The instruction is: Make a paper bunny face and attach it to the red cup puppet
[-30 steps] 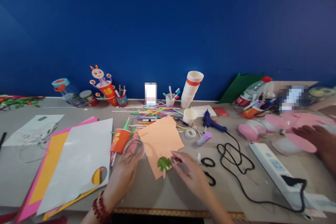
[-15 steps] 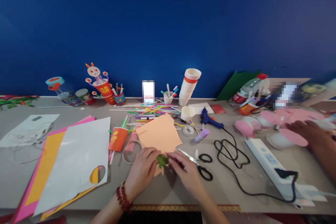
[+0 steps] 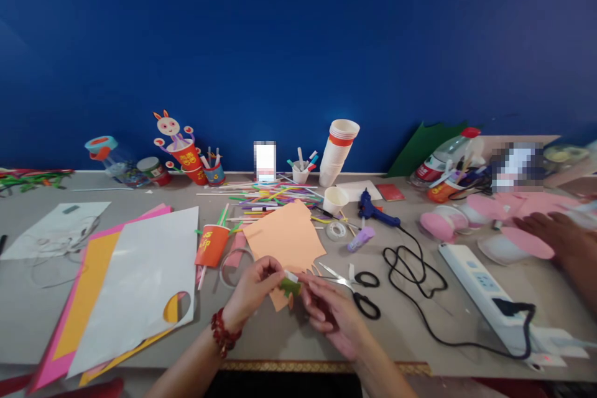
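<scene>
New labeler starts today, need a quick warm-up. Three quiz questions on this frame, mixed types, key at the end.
1. Multiple choice: which thing is between the left hand and the right hand?
A) tape roll
B) green piece
C) glue gun

2. True or false: the bracelet is on the right wrist.

3. Fill in: the scissors have ____ handles.

Key:
1. B
2. False; the bracelet is on the left wrist.
3. black
</scene>
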Demonstrator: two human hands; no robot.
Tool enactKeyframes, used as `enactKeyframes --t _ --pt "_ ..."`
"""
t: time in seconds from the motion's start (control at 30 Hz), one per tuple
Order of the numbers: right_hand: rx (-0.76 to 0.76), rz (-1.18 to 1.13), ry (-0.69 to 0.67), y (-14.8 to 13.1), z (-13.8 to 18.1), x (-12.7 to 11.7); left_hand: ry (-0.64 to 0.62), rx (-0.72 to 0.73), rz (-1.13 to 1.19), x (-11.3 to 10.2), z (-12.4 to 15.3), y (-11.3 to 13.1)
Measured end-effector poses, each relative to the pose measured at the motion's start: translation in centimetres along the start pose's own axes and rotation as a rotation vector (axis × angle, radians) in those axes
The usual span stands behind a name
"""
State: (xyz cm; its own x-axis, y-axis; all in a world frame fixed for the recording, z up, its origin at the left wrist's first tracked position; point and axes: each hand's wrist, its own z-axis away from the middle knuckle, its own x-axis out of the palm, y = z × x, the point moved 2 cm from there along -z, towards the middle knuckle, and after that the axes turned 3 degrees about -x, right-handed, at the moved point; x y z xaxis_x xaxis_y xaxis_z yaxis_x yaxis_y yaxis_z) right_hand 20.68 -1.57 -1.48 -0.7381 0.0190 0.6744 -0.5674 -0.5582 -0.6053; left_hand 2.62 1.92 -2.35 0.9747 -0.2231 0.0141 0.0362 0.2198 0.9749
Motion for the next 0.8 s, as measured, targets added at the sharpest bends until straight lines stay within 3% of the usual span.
enactKeyframes --t 0.2,0.27,0.4,0.47,0.6,0.8 --pt "-0.102 0.320 0.017 0.2 0.2 -0.5 0.034 0.027 -0.039 0.3 0.6 0.2" --pt "-0.272 0.582 0.033 0.1 0.2 -0.8 0.030 0.053 -0.067 0.4 0.8 0.3" --pt "-0.749 1.145 0.188 -0.8 0.5 -1.4 0.057 0.201 -0.229 0.4 0.7 0.7" --pt "-0.854 1.345 0.187 -1.1 0.7 -1.4 0.093 0.270 -0.375 0.5 0.7 0.7" --pt "-0.874 1.515 0.007 -1.0 0.4 -1.1 0.118 0.300 -0.562 0.8 0.6 0.3" --pt "-0.856 1.552 0.012 -0.2 -0.2 -1.5 0.150 0.315 -0.643 0.9 0.2 0.0"
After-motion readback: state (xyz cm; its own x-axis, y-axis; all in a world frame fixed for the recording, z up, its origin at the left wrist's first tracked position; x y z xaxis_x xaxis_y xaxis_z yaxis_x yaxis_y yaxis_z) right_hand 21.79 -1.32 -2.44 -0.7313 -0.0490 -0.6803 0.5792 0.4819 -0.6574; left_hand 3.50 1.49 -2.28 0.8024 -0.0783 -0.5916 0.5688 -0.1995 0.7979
